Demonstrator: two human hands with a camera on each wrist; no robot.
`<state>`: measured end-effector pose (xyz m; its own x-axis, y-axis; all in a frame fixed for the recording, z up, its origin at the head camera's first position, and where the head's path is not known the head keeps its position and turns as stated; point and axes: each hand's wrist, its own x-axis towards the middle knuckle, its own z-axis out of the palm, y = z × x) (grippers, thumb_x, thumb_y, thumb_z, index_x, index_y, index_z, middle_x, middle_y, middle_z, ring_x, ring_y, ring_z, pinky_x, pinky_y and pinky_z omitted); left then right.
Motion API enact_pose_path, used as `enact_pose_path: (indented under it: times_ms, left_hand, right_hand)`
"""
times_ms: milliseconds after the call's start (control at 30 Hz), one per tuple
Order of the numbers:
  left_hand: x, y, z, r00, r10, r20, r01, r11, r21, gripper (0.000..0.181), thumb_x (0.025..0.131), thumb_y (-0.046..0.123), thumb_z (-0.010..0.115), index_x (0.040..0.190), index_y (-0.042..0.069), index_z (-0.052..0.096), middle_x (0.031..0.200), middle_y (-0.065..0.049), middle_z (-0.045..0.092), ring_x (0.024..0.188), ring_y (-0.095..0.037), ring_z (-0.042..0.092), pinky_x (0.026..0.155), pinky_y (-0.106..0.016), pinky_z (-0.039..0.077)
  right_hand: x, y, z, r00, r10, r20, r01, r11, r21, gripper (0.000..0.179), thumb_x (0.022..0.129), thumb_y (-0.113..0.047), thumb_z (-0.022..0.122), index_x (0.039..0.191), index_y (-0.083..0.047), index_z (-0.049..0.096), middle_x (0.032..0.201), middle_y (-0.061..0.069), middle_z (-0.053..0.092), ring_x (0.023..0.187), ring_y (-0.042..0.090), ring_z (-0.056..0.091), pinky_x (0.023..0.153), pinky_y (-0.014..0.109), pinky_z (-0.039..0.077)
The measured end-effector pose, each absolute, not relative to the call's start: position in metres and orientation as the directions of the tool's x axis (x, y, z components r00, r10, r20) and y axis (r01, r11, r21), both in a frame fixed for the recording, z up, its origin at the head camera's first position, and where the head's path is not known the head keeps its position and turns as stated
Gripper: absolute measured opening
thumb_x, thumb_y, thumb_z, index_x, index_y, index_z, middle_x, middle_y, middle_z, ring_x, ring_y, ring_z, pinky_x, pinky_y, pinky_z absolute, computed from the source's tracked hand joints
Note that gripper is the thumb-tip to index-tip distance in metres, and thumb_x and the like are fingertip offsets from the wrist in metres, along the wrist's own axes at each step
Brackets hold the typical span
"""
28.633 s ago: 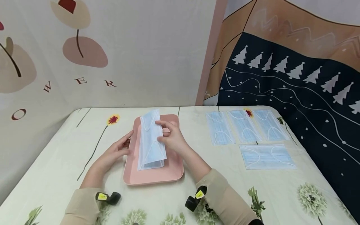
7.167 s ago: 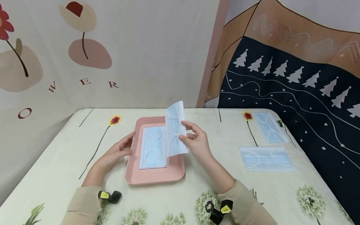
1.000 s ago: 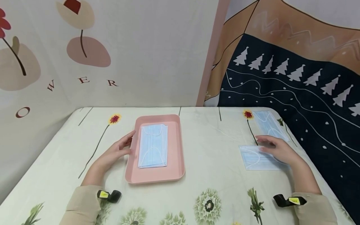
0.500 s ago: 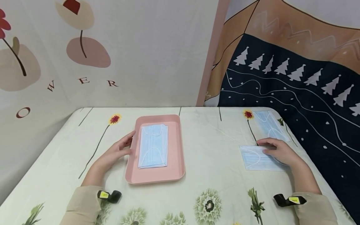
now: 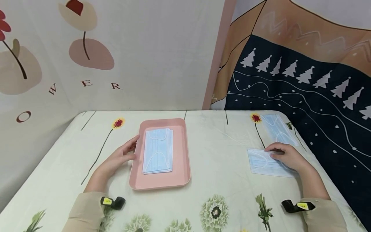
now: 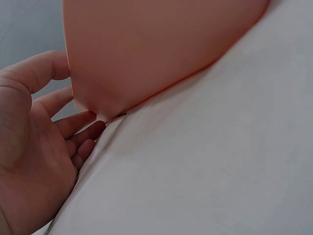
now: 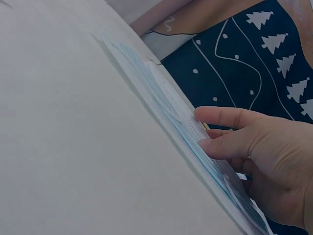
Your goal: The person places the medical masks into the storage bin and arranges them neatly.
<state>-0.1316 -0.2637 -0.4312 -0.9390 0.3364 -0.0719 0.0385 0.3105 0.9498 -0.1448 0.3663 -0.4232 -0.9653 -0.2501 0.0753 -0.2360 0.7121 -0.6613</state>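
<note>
A pink tray [image 5: 181, 154] carries a neat stack of blue face masks [image 5: 157, 150] with white ear loops. My left hand [image 5: 118, 158] rests its relaxed fingertips against the tray's left side; the left wrist view shows them along the tray wall [image 6: 146, 44]. On the right, my right hand [image 5: 290, 157] pinches the far edge of a face mask [image 5: 258, 165] that lies sideways, thumb and index finger at that edge. The hand covers the mask's right part. In the right wrist view, this mask [image 7: 195, 152] is seen edge-on, low over the cloth.
Another face mask [image 5: 278, 129] lies at the back right, just beyond my right hand. A flower-printed cloth [image 5: 215, 180] covers the table. Printed hangings stand behind it, with a dark tree-patterned one [image 5: 304, 83] along the right side.
Over the last second my right fingers close on the sideways mask, which tilts slightly. Since the older frames, the other masks at right have joined the tray's stack. The left hand stays put.
</note>
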Motion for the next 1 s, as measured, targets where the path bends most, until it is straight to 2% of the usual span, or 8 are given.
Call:
enact_pose_path:
  times_ms: [300,500,700,1000]
  left_hand:
    - [-0.131,-0.261,-0.431,-0.939,0.335,-0.082,0.024,0.299,0.954,0.074,0.094,0.013,0.060,0.154,0.017,0.019,0.154,-0.015,0.022,0.135,-0.034,0.023,0.107,-0.057,0.015]
    - [-0.130,-0.261,-0.430,-0.941,0.326,-0.091,0.015,0.308,0.951,0.074,0.094,0.014,0.060,0.155,0.017,0.018,0.155,-0.014,0.020,0.137,-0.035,0.021,0.107,-0.058,0.015]
    - [-0.130,-0.262,-0.432,-0.944,0.315,-0.103,-0.003,0.302,0.953,0.074,0.093,0.014,0.061,0.155,0.018,0.019,0.155,-0.012,0.021,0.137,-0.034,0.021,0.108,-0.058,0.014]
    - [-0.131,-0.264,-0.431,-0.943,0.320,-0.093,0.012,0.311,0.950,0.074,0.093,0.014,0.060,0.155,0.018,0.019,0.155,-0.012,0.021,0.136,-0.033,0.022,0.107,-0.057,0.015]
  right_hand:
    - [-0.146,0.369,-0.420,-0.965,-0.261,0.016,-0.213,0.748,-0.629,0.022,0.088,0.003,0.063,0.107,-0.004,0.070,0.109,0.016,0.064,0.094,0.010,0.054,0.076,0.018,0.044]
    - [-0.146,0.370,-0.416,-0.951,-0.304,0.046,-0.259,0.712,-0.652,0.020,0.087,0.005,0.064,0.104,-0.001,0.071,0.101,0.012,0.065,0.082,0.007,0.052,0.068,0.022,0.045]
    - [-0.143,0.370,-0.412,-0.933,-0.351,0.081,-0.308,0.660,-0.685,0.020,0.088,0.005,0.062,0.106,0.003,0.069,0.093,0.009,0.063,0.069,0.011,0.046,0.058,0.026,0.043]
    - [-0.142,0.363,-0.401,-0.948,-0.311,0.070,-0.278,0.702,-0.655,0.028,0.090,0.007,0.059,0.116,0.003,0.066,0.106,0.017,0.061,0.075,0.011,0.047,0.062,0.024,0.046]
